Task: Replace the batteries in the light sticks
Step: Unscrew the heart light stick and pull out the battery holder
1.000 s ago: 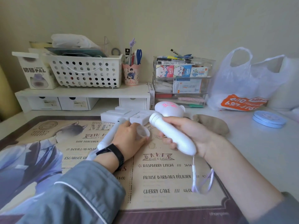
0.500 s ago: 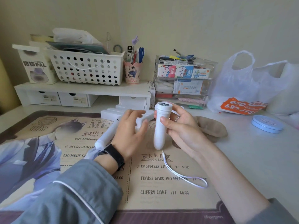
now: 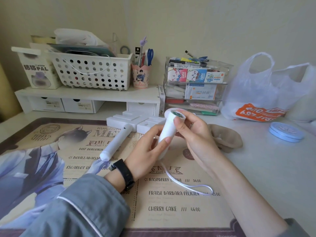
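A: Since half a second ago, the left hand (image 3: 147, 147) came off the desk area and now wraps the lower half of the light stick handle (image 3: 168, 132). Before, only the right hand (image 3: 193, 134) had it, standing upright. A second ago the dome head was still on; now it's off.

B: Grip state?

A: Left fingers curled round the lower body, thumb across the front. Right fingers pinching the flared top rim, thumb near the opening. Both closed on the same handle, held tilted above the mat (image 3: 171, 202), not resting on it.

B: What's in the open end?

A: Something green and dark, maybe a board. Too small to say more. No batteries visible.

B: Meaning?

A: My read: head removed, now working out how to get at the battery bay. Early in the task. The second light stick (image 3: 116, 142) lies untouched on the mat, left of the hands, its head end by the white foam tray (image 3: 130, 119).

B: Strap?

A: Wrist cord (image 3: 188, 187) trails from the handle's base onto the mat.

B: Room?

A: Desk against a plain wall. Printed menu mat. A white shelf (image 3: 85, 95) carries a perforated basket (image 3: 89, 71) and a pen cup (image 3: 141, 76). Clear drawers (image 3: 195, 86) stand centre, plastic bag (image 3: 256, 89) right, blue tin (image 3: 286, 132) near the right edge, brown cloth pouch (image 3: 225, 139) just behind the right hand.
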Demonstrator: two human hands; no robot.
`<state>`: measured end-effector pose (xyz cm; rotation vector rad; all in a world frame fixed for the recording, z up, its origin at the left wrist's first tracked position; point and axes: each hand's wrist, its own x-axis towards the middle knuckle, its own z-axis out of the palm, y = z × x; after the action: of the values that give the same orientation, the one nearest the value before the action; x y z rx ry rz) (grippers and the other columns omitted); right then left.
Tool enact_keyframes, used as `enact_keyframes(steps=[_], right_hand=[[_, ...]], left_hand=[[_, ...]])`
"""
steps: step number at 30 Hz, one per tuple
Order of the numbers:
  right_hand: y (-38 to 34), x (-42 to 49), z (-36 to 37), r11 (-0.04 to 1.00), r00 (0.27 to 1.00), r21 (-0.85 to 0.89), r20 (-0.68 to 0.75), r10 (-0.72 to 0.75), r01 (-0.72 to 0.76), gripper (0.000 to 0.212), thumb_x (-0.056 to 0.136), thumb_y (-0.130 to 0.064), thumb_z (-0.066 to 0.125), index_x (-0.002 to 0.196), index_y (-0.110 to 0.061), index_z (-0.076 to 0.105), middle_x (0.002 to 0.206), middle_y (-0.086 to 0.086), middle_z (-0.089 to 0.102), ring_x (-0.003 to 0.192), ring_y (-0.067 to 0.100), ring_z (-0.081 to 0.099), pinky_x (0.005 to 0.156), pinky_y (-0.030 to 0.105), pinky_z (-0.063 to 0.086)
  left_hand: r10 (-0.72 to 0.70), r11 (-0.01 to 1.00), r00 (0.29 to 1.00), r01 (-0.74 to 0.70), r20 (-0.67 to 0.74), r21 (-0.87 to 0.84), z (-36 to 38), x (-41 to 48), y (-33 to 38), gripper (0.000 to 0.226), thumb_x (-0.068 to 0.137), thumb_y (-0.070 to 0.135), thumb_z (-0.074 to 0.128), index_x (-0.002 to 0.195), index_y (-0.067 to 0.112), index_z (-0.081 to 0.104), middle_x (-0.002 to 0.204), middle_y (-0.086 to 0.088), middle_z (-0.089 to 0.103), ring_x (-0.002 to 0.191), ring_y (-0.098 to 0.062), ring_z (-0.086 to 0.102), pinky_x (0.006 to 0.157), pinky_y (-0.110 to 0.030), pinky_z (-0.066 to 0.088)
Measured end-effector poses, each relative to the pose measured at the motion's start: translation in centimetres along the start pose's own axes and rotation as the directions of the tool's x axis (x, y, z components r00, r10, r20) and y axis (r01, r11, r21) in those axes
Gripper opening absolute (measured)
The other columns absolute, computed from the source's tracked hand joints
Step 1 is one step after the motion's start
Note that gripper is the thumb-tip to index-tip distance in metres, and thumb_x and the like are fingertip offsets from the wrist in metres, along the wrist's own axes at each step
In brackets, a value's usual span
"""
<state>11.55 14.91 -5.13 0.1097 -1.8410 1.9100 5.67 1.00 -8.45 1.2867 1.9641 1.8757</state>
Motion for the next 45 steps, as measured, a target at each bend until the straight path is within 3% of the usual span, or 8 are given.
enact_keyframes(steps=[4, 8, 11, 16, 22, 30, 39, 45], right_hand=[[-0.2, 0.0, 0.0, 0.997, 0.991, 0.033, -0.105, 0.077, -0.074, 0.022, 0.078, -0.029, 0.070, 0.096, -0.016, 0.067, 0.085, 0.001, 0.064, 0.074, 0.012, 0.056, 0.061, 0.021, 0.044], [-0.5, -0.2, 0.2, 0.962, 0.969, 0.182, -0.101, 0.225, -0.204, 0.024, 0.073, -0.025, 0.069, 0.087, -0.006, 0.064, 0.069, 0.007, 0.058, 0.055, 0.013, 0.049, 0.048, 0.018, 0.041], [-0.4, -0.3, 0.1, 0.928, 0.953, 0.268, -0.085, 0.290, -0.259, 0.022, 0.071, -0.024, 0.069, 0.082, -0.005, 0.065, 0.066, 0.004, 0.059, 0.054, 0.010, 0.052, 0.049, 0.017, 0.045], [-0.1, -0.5, 0.0, 0.882, 0.931, 0.347, -0.058, 0.359, -0.319, 0.023, 0.072, -0.021, 0.069, 0.085, -0.002, 0.068, 0.067, 0.003, 0.059, 0.058, 0.010, 0.050, 0.051, 0.017, 0.046], [0.0, -0.4, 0.0, 0.865, 0.923, 0.367, -0.042, 0.383, -0.342, 0.023, 0.069, -0.022, 0.072, 0.082, -0.003, 0.071, 0.069, 0.005, 0.059, 0.057, 0.010, 0.050, 0.052, 0.017, 0.046], [0.0, -0.5, 0.2, 0.854, 0.918, 0.378, -0.025, 0.395, -0.357, 0.022, 0.070, -0.021, 0.072, 0.082, -0.003, 0.069, 0.068, 0.003, 0.059, 0.056, 0.009, 0.050, 0.052, 0.016, 0.046], [0.3, -0.6, 0.0, 0.886, 0.934, 0.336, -0.049, 0.355, -0.319, 0.022, 0.075, -0.022, 0.071, 0.088, -0.004, 0.069, 0.071, 0.001, 0.063, 0.059, 0.008, 0.053, 0.055, 0.016, 0.049], [0.7, -0.7, 0.2, 0.907, 0.939, 0.310, -0.099, 0.328, -0.284, 0.016, 0.085, -0.016, 0.068, 0.088, -0.001, 0.070, 0.073, 0.003, 0.066, 0.060, 0.008, 0.057, 0.058, 0.017, 0.052]], left_hand=[[0.019, 0.999, 0.999, -0.017, -0.047, 0.052, -0.1, 0.0, 0.5, 0.028, 0.092, 0.036, 0.047, 0.110, 0.018, 0.058, 0.067, 0.020, 0.056, 0.056, -0.005, 0.049, 0.052, -0.020, 0.043], [-0.091, 0.996, 0.990, 0.090, -0.108, -0.009, -0.2, 0.3, 0.8, 0.022, 0.088, 0.038, 0.052, 0.089, 0.020, 0.065, 0.053, 0.014, 0.051, 0.044, -0.006, 0.044, 0.043, -0.017, 0.036], [-0.169, 0.985, 0.982, 0.165, -0.083, -0.051, -0.8, 0.4, 0.6, 0.030, 0.088, 0.043, 0.058, 0.075, 0.016, 0.063, 0.049, 0.009, 0.051, 0.039, -0.008, 0.044, 0.038, -0.017, 0.033], [-0.244, 0.963, 0.969, 0.239, -0.025, -0.122, -1.3, 0.3, 0.0, 0.048, 0.075, 0.058, 0.059, 0.079, 0.010, 0.063, 0.054, -0.011, 0.061, 0.044, -0.021, 0.047, 0.044, -0.025, 0.036], [-0.291, 0.921, 0.957, 0.284, 0.015, -0.268, -1.2, 0.6, 0.1, 0.023, 0.076, 0.044, 0.063, 0.070, 0.022, 0.064, 0.070, -0.024, 0.058, 0.057, -0.033, 0.048, 0.041, -0.026, 0.039], [-0.296, 0.910, 0.955, 0.292, 0.034, -0.296, -1.4, 0.4, 0.6, 0.021, 0.080, 0.033, 0.058, 0.061, 0.023, 0.061, 0.058, -0.009, 0.054, 0.038, -0.018, 0.045, 0.035, -0.019, 0.034], [-0.279, 0.947, 0.959, 0.265, -0.055, -0.182, -0.8, 0.2, 0.2, 0.035, 0.083, 0.039, 0.059, 0.078, 0.004, 0.061, 0.057, -0.010, 0.060, 0.042, -0.020, 0.050, 0.041, -0.023, 0.040], [-0.268, 0.963, 0.945, 0.263, -0.187, -0.053, -0.8, 0.3, -0.3, 0.032, 0.090, 0.034, 0.060, 0.073, 0.010, 0.073, 0.063, -0.013, 0.065, 0.053, -0.021, 0.058, 0.052, -0.024, 0.047]])
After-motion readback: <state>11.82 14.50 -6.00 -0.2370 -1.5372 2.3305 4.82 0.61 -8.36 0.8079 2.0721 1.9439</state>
